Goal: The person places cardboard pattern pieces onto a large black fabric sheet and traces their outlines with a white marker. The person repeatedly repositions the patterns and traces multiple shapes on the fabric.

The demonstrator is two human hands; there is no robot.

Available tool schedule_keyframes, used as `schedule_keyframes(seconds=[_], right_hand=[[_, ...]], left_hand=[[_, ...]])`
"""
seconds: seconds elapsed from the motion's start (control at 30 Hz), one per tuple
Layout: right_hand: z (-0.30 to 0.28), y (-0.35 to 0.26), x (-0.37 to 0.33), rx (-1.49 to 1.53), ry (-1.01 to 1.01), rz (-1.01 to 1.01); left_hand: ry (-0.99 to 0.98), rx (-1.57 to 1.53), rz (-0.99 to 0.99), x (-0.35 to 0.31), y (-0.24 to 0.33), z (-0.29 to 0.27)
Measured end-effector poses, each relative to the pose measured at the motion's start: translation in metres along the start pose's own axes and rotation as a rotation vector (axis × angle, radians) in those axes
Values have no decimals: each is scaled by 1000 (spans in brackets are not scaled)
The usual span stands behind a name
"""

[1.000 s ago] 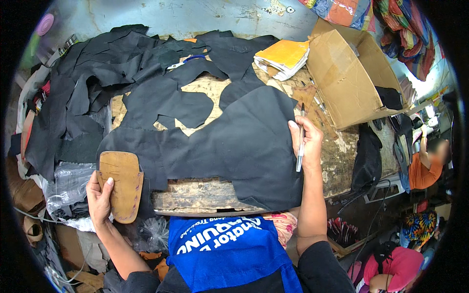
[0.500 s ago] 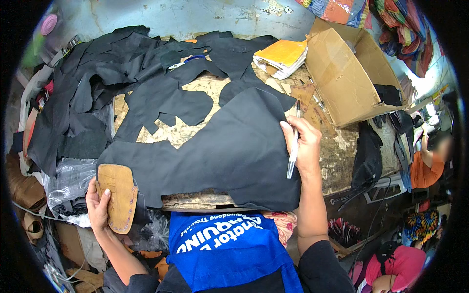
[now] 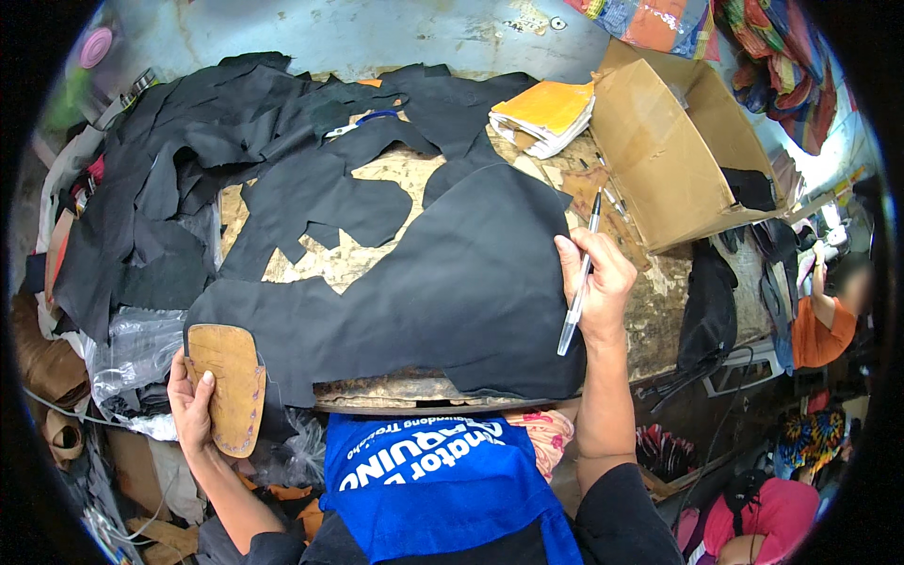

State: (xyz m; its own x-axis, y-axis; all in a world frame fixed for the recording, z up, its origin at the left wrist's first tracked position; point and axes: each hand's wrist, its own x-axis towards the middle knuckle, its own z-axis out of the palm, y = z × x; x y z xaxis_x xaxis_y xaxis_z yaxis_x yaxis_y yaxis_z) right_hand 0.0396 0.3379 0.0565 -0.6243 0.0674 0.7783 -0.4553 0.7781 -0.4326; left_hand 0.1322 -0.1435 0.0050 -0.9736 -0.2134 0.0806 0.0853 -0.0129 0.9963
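Note:
A large piece of black leather (image 3: 424, 273) lies across the near part of the worn wooden table. At its left end my left hand (image 3: 191, 405) grips a tan, tongue-shaped pattern piece (image 3: 226, 377), thumb on top and fingers behind, with the leather's edge beside it. The pattern has rows of small marks along its border. My right hand (image 3: 603, 282) is closed round a clear pen (image 3: 575, 315) with a dark end pointing up and away. That hand is at the right edge of the leather; whether it touches the leather I cannot tell.
More black leather scraps (image 3: 226, 141) pile up at the back left, near blue-handled scissors (image 3: 377, 117). A yellow-covered paper stack (image 3: 546, 108) and a cardboard box (image 3: 659, 151) stand at the back right. A black bag (image 3: 708, 301) hangs at the table's right edge. Other people (image 3: 821, 330) sit further right.
My right hand has shifted slightly right and nearer to me, with the pen tilted more. The pattern piece in my left hand has dropped a little toward me.

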Motion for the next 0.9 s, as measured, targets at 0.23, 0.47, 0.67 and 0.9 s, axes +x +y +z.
schedule_keyframes(seconds=[0.23, 0.47, 0.67, 0.9], right_hand=[[-13, -25, 12, 30, -31, -42], [-37, -47, 16, -21, -12, -62], [-31, -32, 15, -35, -67, -24], [45, 7, -11, 743, -130, 578]], left_hand=[[-26, -13, -7, 3, -8, -5], [-23, -18, -15, 2, -16, -13], [-47, -67, -55, 4, -24, -9], [45, 293, -41, 4, -22, 11]])
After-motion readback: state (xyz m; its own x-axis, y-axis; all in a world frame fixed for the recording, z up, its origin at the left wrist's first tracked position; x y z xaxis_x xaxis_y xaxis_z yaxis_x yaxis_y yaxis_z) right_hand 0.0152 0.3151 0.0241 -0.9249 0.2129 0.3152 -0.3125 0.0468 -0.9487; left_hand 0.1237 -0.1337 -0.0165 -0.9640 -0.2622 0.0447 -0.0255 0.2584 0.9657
